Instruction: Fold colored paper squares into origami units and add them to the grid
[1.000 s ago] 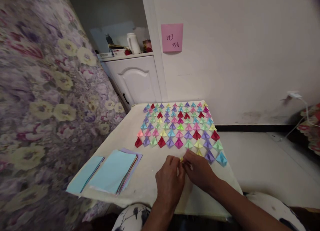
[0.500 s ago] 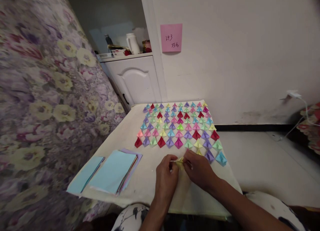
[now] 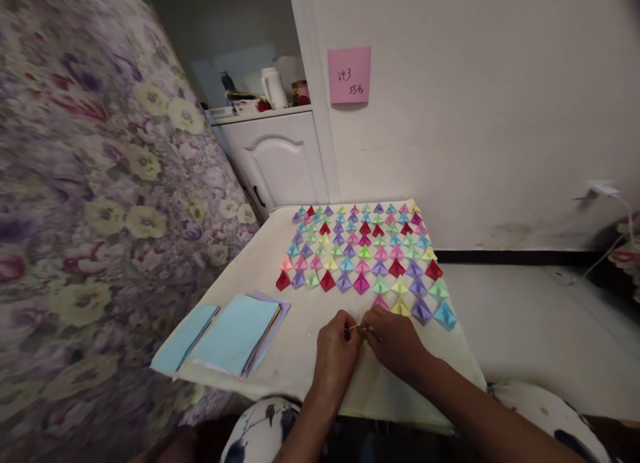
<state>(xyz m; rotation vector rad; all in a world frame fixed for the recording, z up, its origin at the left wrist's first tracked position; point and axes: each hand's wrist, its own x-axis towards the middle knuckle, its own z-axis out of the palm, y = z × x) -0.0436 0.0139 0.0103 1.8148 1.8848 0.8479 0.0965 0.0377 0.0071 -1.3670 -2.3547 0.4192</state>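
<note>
Between my fingertips is a small folded piece of yellow paper [image 3: 355,327], seen nearly edge-on and mostly covered by the fingers. My left hand [image 3: 336,349] pinches its left side, and my right hand [image 3: 393,336] pinches its right side. Both hands are close together over the near part of the cloth-covered table [image 3: 295,376]. Just beyond my right hand lie folded paper pieces, among them a pink one [image 3: 381,301], a yellow one [image 3: 401,307], a purple one [image 3: 422,310] and a light blue one [image 3: 445,315].
Rows of coloured folded paper pieces [image 3: 361,283] cover the table's far part. On the left lie a larger stack of paper sheets [image 3: 237,333] and a smaller stack [image 3: 184,339]. A floral curtain [image 3: 100,249] hangs at left; a white cabinet [image 3: 283,159] and wall stand behind.
The yellow paper has been turned from showing a face to nearly edge-on, and my fingers have closed further over it. The whole view has shifted slightly.
</note>
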